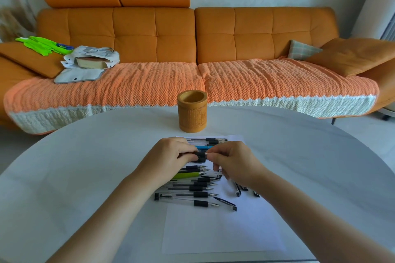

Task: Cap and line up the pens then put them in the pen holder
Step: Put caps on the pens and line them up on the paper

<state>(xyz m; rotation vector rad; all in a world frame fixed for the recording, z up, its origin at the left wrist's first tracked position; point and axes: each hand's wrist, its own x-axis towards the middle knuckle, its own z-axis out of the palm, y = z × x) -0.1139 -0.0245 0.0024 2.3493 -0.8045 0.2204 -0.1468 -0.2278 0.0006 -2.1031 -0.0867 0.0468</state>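
Nearest, on a white sheet of paper (222, 230), a loose cap (226, 203) lies at a slant just beside the tip of the closest uncapped pen (188, 202). Behind it a row of uncapped pens (192, 186) lies side by side, long axes running left to right, tips pointing right, a green pen (185, 175) among them.

Above that row the two hands meet. The left hand (171, 156) has its fingers closed on the barrel of a black pen (201, 155), held level along the same left-right line. The right hand (230, 164) pinches something small at the pen's right end, probably a cap, though the fingers hide it. The coming push likely runs straight along that axis, right hand toward left.

Beyond the hands lie capped pens (210, 140). Farther on the white desk (85, 166) stands the empty wooden pen holder (192, 114), upright. Behind is an orange sofa (192, 34).
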